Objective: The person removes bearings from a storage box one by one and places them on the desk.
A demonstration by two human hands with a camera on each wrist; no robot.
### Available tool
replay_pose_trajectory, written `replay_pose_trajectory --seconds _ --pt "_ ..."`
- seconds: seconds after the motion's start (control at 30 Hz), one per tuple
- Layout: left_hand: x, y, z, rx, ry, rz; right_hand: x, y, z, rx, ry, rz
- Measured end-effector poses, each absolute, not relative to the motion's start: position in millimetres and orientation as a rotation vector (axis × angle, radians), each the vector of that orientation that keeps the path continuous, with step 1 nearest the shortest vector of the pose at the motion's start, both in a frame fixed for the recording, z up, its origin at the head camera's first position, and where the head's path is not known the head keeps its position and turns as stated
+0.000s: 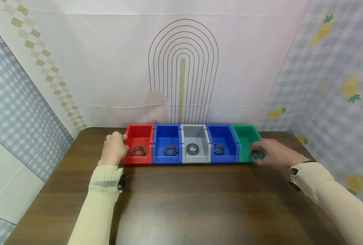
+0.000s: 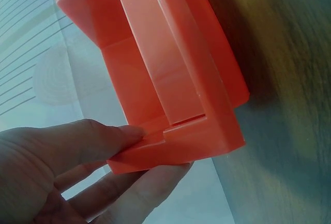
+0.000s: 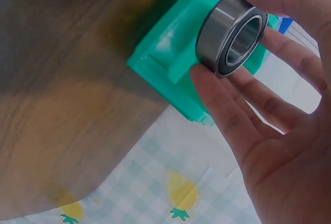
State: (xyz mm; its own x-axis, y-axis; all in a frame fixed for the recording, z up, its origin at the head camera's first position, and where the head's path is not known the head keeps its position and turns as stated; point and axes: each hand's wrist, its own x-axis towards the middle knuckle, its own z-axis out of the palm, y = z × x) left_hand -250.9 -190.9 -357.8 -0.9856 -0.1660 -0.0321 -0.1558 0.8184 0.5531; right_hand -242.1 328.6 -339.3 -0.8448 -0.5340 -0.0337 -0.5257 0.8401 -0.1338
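Observation:
At the right end of a row of bins, my right hand (image 1: 271, 152) holds a ball bearing (image 3: 232, 35) between thumb and fingers. The bearing overlaps the front of the green bin (image 1: 246, 135) in the head view. My left hand (image 1: 113, 148) grips the side wall of the red bin (image 2: 181, 79) at the left end, thumb on the inner side and fingers outside. One bearing (image 1: 138, 151) lies in the red bin, another (image 1: 170, 149) in the blue bin next to it. The grey bin holds a bearing (image 1: 192, 148), and so does the second blue bin (image 1: 219, 148).
The bins stand side by side near the back edge of a brown wooden table (image 1: 184, 200). Behind them hangs a white patterned cloth (image 1: 114, 61). A checked cloth with pineapples (image 1: 331, 102) hangs on the right, close beyond the right arm.

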Motion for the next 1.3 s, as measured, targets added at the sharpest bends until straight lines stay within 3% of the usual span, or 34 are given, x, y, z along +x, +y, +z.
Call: replay_pose_trajectory --seconds 0.8,1.3 --pt "-248 -191 -361 0.213 -2.923 -0.844 -216 335 -388 -0.741 2.888 -0.257" --pt "-249 -192 -360 0.224 -2.94 -0.86 -214 332 -387 -0.7 2.878 -0.253"
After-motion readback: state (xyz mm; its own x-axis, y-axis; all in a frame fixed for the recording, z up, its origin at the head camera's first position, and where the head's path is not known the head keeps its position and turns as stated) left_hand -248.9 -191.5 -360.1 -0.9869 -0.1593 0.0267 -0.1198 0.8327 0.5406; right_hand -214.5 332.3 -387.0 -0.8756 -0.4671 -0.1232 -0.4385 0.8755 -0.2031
